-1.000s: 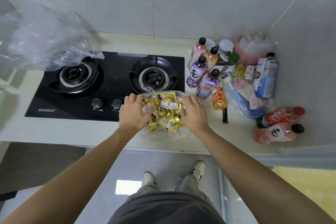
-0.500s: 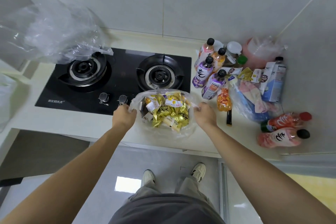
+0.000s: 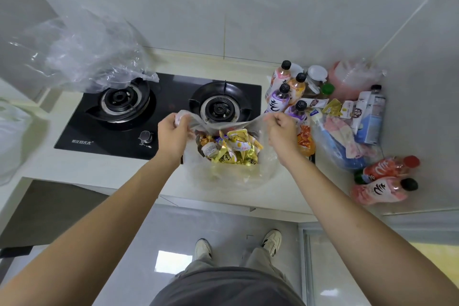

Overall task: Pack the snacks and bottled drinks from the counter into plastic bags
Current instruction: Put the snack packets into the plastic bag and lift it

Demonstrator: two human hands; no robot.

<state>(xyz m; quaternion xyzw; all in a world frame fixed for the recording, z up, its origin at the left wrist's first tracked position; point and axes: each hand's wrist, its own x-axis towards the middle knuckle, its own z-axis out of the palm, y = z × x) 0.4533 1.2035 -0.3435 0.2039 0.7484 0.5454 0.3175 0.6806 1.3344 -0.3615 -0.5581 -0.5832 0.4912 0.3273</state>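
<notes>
A clear plastic bag (image 3: 231, 176) sits at the counter's front edge, filled with gold-wrapped snacks (image 3: 229, 148). My left hand (image 3: 172, 135) grips the bag's left rim and my right hand (image 3: 282, 135) grips its right rim, stretching the mouth wide between them. Several upright bottled drinks (image 3: 282, 99) with black caps stand right of the stove. Two bottles (image 3: 382, 181) lie on their sides at the far right. An orange snack packet (image 3: 305, 143) lies just right of my right hand.
A black two-burner gas stove (image 3: 159, 112) lies behind the bag. An empty clear bag (image 3: 82, 54) billows over the left burner. A second bag of snacks (image 3: 342, 141), a blue carton (image 3: 370, 122) and a pink container (image 3: 347, 79) crowd the right corner.
Both hands moved from the snack pile to the bag's rim, then lifted and pulled it apart, raising the bag's walls around the snacks.
</notes>
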